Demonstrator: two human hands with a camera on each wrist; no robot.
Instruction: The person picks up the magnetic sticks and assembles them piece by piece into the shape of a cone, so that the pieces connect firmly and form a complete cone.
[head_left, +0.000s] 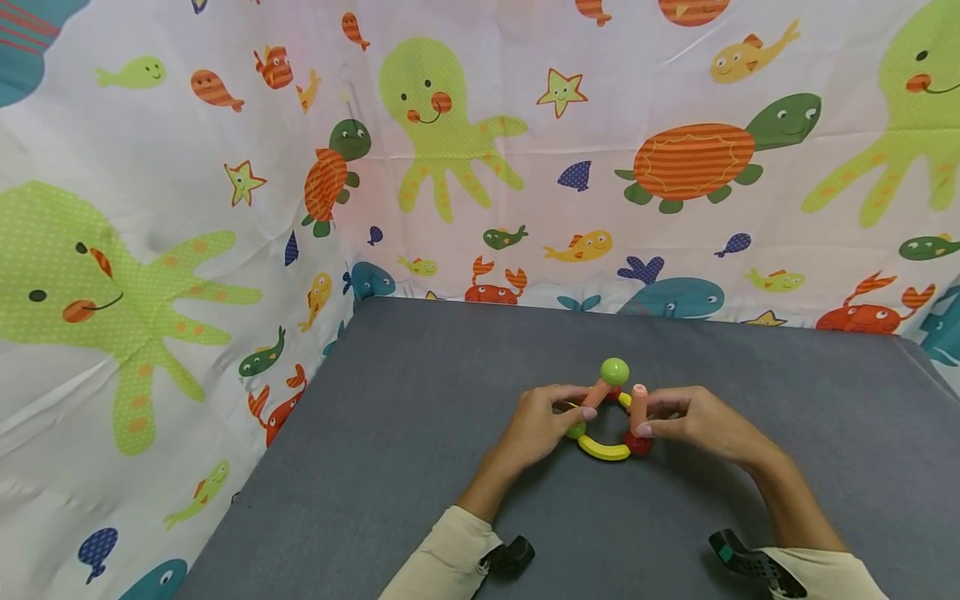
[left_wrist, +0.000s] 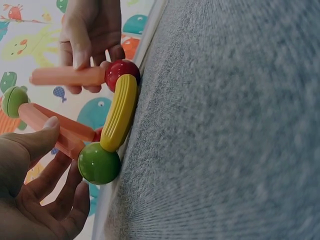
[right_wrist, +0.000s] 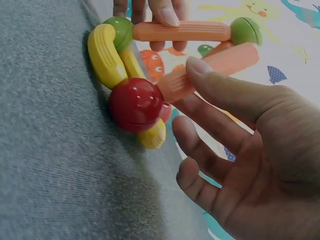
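On the grey table lies a ring of curved yellow rods (head_left: 603,450) joined by red and green balls. My left hand (head_left: 542,421) pinches an orange rod (right_wrist: 182,31) that leans up from a green ball (left_wrist: 99,163). A second green ball (head_left: 615,372) tops that rod, and another orange rod meets it there from a red ball behind. My right hand (head_left: 693,421) pinches an upright orange rod (head_left: 638,404) between thumb and fingers. Its lower end sits at a red ball (right_wrist: 136,104), and its upper end is bare.
A grey cloth covers the table (head_left: 420,467). Behind it and on the left hangs a white curtain (head_left: 525,167) printed with sea animals, meeting the table's edges. Dark wrist devices (head_left: 510,557) sit at both sleeves.
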